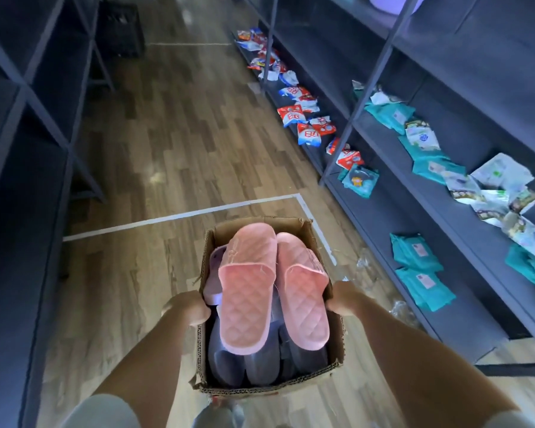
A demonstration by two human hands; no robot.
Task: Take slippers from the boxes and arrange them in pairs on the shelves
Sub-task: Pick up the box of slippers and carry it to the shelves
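An open cardboard box (337, 356) is held up in front of me, above the wooden floor. On top inside lie two pink quilted slippers (247, 288), side by side, toes pointing away. Under them are several grey-purple slippers (244, 366), and a lilac one (217, 257) shows at the box's left wall. My left hand (187, 308) grips the box's left rim, thumb curled over the edge. My right hand (342, 299) grips the right wall; its fingers are hidden behind the cardboard.
Dark shelving (414, 168) lines the right side, carrying teal packets (417, 257), white printed packets (501, 180) and red-and-blue snack bags (297, 115). More dark shelves (22, 118) stand on the left. White tape lines (179, 216) mark the aisle floor. Clear plastic scraps (365, 261) lie near the right shelf.
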